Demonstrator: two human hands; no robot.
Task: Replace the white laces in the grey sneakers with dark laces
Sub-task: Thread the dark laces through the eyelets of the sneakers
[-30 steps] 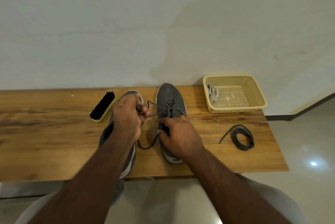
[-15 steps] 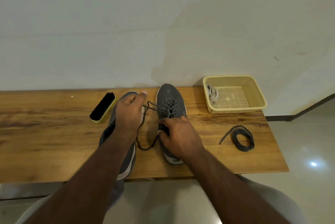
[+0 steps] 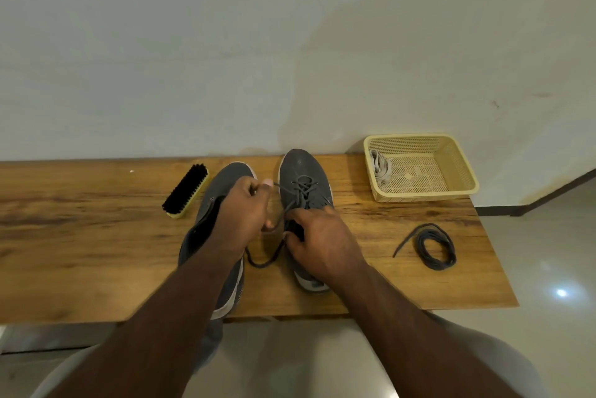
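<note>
Surface: a wooden table (image 3: 80, 236) with a warm brown grain, set against a pale wall; its near edge faces the viewer.
Far left: a shoe brush (image 3: 186, 190) with black bristles and a yellow back, lying at a slant.
Middle: two grey sneakers side by side, toes toward the wall; the left sneaker (image 3: 225, 181) has its heel over the near edge, the right sneaker (image 3: 301, 168) sits just beside it.
Far right, by the wall: a yellow mesh basket (image 3: 451, 168).
Right, nearer: a coiled dark lace (image 3: 435, 246), apart from the basket and shoes.
</note>
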